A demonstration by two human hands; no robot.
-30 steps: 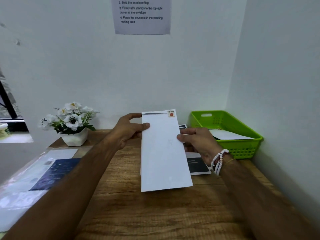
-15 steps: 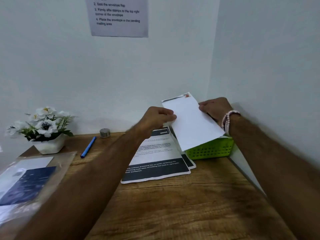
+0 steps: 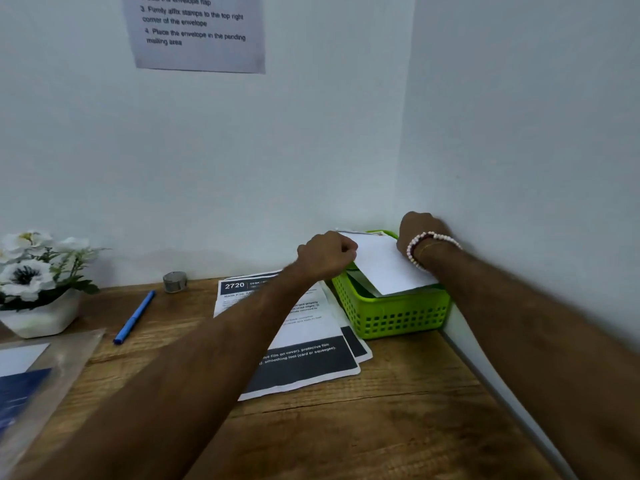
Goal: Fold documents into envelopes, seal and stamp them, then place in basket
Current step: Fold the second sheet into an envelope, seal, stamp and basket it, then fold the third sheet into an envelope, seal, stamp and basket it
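my left hand (image 3: pixel 327 254) pinches the white envelope (image 3: pixel 388 268) at its 9 o'clock edge, fingers curled. my right hand (image 3: pixel 419 233) is at 3 o'clock, fingers hidden, grip unclear. the envelope lies over the green basket (image 3: pixel 391 317) at my 1 o'clock. released unevenly, it may ride the rim and slide out.

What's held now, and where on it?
The white envelope, over the green basket: left hand pinches its left long edge, right hand grips the opposite edge, both near its far end.
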